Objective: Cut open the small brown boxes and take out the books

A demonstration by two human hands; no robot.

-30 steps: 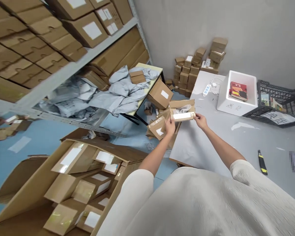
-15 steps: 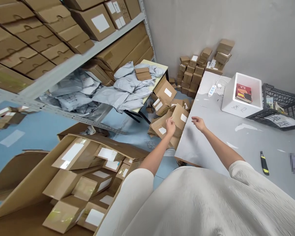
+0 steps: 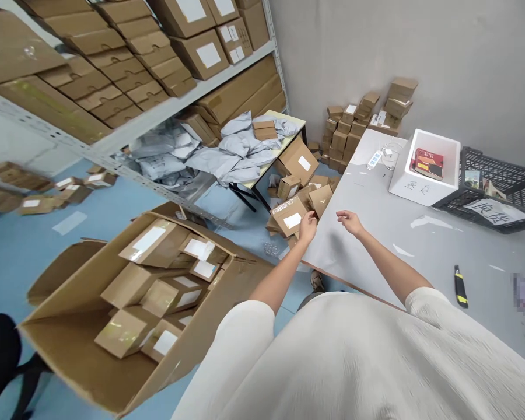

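Observation:
My left hand point(image 3: 307, 226) hovers by the left corner of the grey table point(image 3: 376, 227), its fingers curled loosely with nothing between them. Behind it, on the floor, lies a heap of cardboard boxes point(image 3: 301, 162). My right hand point(image 3: 349, 222) is held above the table, fingers apart and pointing left, holding nothing. A gap separates the two hands. On the table's right part rests a black and yellow utility knife point(image 3: 461, 287), away from both hands.
A large open carton point(image 3: 83, 326) of small boxes stands lower left. Grey bags point(image 3: 231, 154) cover a small table. Shelves point(image 3: 135, 116) hold boxes. A white foam box point(image 3: 429, 192), black crate point(image 3: 507, 175) and power strip point(image 3: 374, 159) are on the grey table.
The view has shifted, showing more of the large carton and a black chair at the left. Among the floor boxes, the one behind my left hand looks differently placed. Both hands stay raised.

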